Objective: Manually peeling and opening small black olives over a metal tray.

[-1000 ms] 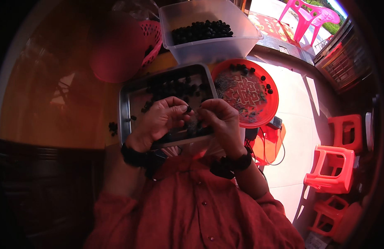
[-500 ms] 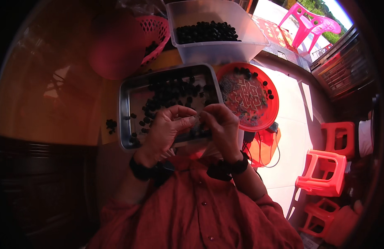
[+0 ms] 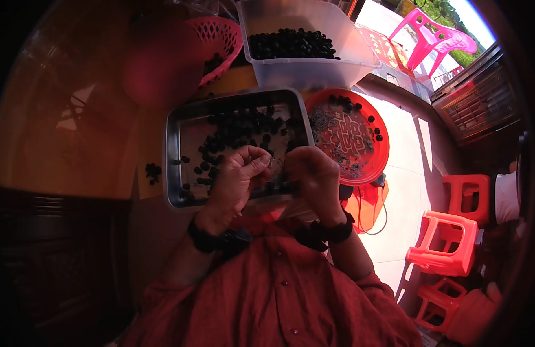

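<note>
Large clear plastic tub (image 3: 313,63) at the far side, loaded with small black round fruits (image 3: 290,41). Nearer, a rectangular steel tray (image 3: 173,150) with more of the same dark fruits scattered over it; the tray sits lower and closer to the body than half a second ago, and the tub shows fuller in view. Round red plastic plate (image 3: 380,151) to the tray's right, a few fruits and debris on it. Pink plastic lattice basket (image 3: 221,34) at far left. Left hand (image 3: 238,179) and right hand (image 3: 313,173) meet over the tray's near edge, fingers curled narrow, pinching something small between them, likely one fruit, though shadow hides it. Since a second ago the hands have drawn together more tightly, so the picking goes on.
</note>
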A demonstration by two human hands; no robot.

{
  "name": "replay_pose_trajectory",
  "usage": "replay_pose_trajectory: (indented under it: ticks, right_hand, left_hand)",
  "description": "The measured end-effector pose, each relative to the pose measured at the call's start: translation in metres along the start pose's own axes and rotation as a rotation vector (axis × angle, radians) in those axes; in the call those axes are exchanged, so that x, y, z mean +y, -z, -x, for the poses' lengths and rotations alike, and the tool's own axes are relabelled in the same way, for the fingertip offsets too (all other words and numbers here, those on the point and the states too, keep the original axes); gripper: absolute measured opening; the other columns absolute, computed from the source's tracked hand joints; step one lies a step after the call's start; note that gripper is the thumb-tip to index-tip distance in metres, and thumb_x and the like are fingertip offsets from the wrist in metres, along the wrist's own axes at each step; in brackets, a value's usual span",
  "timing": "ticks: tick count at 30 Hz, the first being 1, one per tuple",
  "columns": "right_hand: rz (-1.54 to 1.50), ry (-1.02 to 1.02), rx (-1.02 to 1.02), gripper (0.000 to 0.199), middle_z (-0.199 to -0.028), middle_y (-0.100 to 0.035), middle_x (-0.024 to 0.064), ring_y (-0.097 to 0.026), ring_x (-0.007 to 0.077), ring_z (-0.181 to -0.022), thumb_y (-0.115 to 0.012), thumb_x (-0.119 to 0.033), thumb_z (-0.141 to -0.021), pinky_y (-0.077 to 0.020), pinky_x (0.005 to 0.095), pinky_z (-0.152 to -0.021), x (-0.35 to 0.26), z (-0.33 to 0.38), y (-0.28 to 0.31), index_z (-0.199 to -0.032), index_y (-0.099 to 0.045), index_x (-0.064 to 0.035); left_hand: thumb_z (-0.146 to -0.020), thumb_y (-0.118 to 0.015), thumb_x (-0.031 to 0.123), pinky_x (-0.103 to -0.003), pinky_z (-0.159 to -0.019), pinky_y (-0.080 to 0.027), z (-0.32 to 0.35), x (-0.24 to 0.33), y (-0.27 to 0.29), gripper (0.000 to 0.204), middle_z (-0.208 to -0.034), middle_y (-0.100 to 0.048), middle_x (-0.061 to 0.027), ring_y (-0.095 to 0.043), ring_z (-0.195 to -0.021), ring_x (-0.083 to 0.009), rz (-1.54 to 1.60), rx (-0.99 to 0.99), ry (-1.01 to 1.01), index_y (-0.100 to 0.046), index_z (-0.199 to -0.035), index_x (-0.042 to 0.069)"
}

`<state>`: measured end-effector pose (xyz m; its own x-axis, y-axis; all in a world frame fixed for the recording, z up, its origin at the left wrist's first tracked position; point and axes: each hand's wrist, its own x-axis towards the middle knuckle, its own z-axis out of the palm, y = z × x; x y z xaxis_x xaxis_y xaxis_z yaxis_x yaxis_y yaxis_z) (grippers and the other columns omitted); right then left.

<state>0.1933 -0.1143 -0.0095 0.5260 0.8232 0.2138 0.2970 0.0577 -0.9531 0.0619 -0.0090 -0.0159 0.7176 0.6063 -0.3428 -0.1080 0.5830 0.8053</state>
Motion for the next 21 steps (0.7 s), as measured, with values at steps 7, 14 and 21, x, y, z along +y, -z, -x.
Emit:
replay_pose_trajectory:
  ticks: [7, 14, 21]
  right_hand:
    - [-0.498, -0.258, 0.046, 0.012, -0.079, -0.063, 0.0031, -0.059, 0.007, -0.067, -0.062, -0.002, -0.082, -0.0462, 0.0193, -0.057, 0.003, 0.001, -0.003, -0.093, -0.061, 0.0002]
    - [-0.359, -0.204, 0.071, 0.01, -0.078, -0.063, 0.0011, -0.059, 0.0056, -0.07, -0.063, 0.0, -0.08, -0.0431, 0.0191, -0.057, -0.003, 0.003, -0.01, -0.089, -0.063, -0.0015]
    - [-0.187, -0.089, 0.098, 0.008, -0.078, -0.063, 0.0034, -0.06, 0.009, -0.072, -0.062, 0.0, -0.078, -0.0453, 0.0229, -0.061, -0.002, 0.005, -0.012, -0.086, -0.062, -0.0006]
  left_hand:
    - [-0.086, -0.063, 0.016, -0.021, -0.062, -0.049, -0.003, 0.005, 0.003, 0.019, -0.083, -0.061, -0.0023, -0.058, -0.07, -0.0073, 0.131, -0.06, 0.127, -0.057, -0.1, 0.005]
    - [-0.087, -0.061, 0.012, -0.022, -0.063, -0.05, -0.002, 0.0, 0.004, 0.013, -0.087, -0.062, -0.0024, -0.06, -0.073, -0.0092, 0.178, -0.125, 0.123, -0.057, -0.098, 0.005]
    - [-0.085, -0.062, 0.011, -0.021, -0.063, -0.051, -0.001, -0.003, 0.004, 0.013, -0.085, -0.061, -0.0026, -0.06, -0.072, -0.0082, 0.069, -0.145, 0.048, -0.058, -0.096, 0.006]
